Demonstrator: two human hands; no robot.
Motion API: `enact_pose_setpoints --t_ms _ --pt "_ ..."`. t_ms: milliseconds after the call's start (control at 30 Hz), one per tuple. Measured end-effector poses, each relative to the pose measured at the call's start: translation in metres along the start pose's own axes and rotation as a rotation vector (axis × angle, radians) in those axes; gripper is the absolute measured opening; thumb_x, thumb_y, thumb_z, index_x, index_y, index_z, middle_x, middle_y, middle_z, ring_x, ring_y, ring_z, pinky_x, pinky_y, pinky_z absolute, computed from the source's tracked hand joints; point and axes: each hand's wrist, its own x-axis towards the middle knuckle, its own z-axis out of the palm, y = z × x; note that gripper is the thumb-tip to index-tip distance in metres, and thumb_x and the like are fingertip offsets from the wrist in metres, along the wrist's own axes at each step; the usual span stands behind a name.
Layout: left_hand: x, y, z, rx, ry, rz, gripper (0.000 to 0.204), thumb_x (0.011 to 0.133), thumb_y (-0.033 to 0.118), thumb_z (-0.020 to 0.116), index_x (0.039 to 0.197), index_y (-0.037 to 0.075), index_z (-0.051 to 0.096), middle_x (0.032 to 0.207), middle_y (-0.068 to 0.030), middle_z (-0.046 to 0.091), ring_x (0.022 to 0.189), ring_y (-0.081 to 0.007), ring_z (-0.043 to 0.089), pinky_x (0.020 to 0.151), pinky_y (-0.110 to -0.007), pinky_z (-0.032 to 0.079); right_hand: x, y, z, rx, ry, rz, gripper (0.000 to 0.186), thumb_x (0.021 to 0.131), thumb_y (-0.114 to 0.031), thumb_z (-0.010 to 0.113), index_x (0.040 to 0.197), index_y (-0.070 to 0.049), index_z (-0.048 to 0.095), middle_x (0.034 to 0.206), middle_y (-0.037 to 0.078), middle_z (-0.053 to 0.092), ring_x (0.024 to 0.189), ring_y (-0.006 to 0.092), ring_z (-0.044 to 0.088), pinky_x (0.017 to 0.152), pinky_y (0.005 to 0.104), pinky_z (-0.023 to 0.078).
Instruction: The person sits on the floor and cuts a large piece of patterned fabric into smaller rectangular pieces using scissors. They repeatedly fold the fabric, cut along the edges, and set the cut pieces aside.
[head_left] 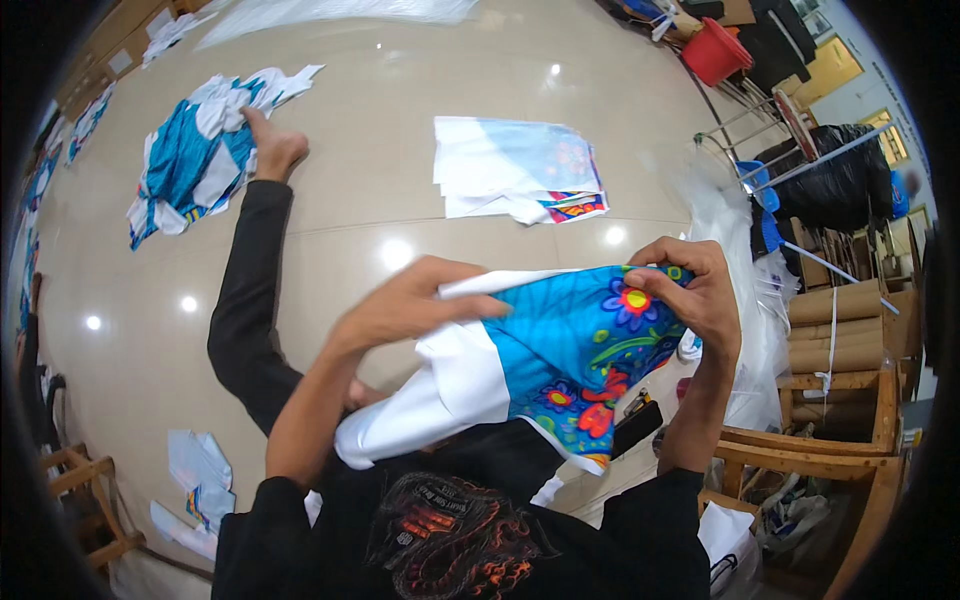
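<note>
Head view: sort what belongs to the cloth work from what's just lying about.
In the work:
- floral cloth, pinched by the right hand, left hand against it
- likely cloth stack and cloth heap, similarly coloured

Seemingly just lying about:
- red bucket
- black bag
- brown rolls

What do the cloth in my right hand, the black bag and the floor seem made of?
Cloth: smooth, printed fabric, by its soft folds; the fibre can't be told.
Black bag: probably thin plastic with a shiny finish, since its wrinkles catch the light.
Floor: likely polished tile, going by the bright lamp reflections and thin seam lines.
</note>
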Motion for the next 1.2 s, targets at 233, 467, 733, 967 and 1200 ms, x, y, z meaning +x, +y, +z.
enact_pose_setpoints --t_ms 233,467,733,967,1200 --pt "-0.077 -0.118 -0.086 -0.213 0.695 -0.192 0.033 0.103 0.032 0.063 0.109 0.002 0.075 0.083 0.0003 0.068 0.073 -0.0069 0.060 0.065 -0.028 0.048 0.039 0.122 0.097 0.109 0.171 0.027 0.016 0.097 -0.013 0.072 0.096 0.002 0.077 0.082 0.003 0.072 0.078 0.0084 0.064 0.073 0.0254 0.050" --pt "-0.088 -0.176 -0.100 -0.015 1.121 0.069 0.029 0.103 0.028 0.065 0.094 0.002 0.074 0.083 0.0056 0.063 0.073 -0.0030 0.048 0.063 -0.025 0.036 0.052 0.217 0.219 0.099 -0.318 0.295 0.033 0.093 -0.035 0.076 0.095 -0.003 0.079 0.070 0.003 0.066 0.058 0.0071 0.054 0.054 0.0298 0.045" --pt "-0.148 0.004 -0.122 0.712 0.374 -0.209 0.055 0.074 0.024 0.089 0.117 0.003 0.061 0.087 -0.0122 0.073 0.081 -0.0224 0.068 0.081 -0.033 0.051 0.024 0.150 0.067 0.427 -0.258 0.206 0.038 0.089 -0.034 0.080 0.101 0.001 0.074 0.091 0.002 0.071 0.077 0.0089 0.064 0.069 0.0245 0.051" --pt "-0.101 -0.087 -0.206 0.622 0.217 -0.271 0.025 0.088 0.021 0.074 0.105 0.002 0.073 0.080 -0.0046 0.068 0.076 -0.0155 0.061 0.069 -0.033 0.045 0.092 0.302 0.086 -0.215 0.483 0.159 0.044 0.091 -0.027 0.080 0.123 0.001 0.067 0.107 0.014 0.073 0.093 0.0262 0.071 0.086 0.0391 0.057" --pt "-0.111 -0.199 -0.161 0.166 0.608 -0.359 0.022 0.094 0.026 0.076 0.096 0.009 0.063 0.086 0.0050 0.056 0.083 -0.0062 0.050 0.076 -0.024 0.038 0.030 0.242 0.281 -0.469 0.191 -0.187 0.045 0.086 -0.020 0.081 0.124 -0.003 0.066 0.123 0.020 0.067 0.117 0.0396 0.064 0.100 0.0467 0.051"
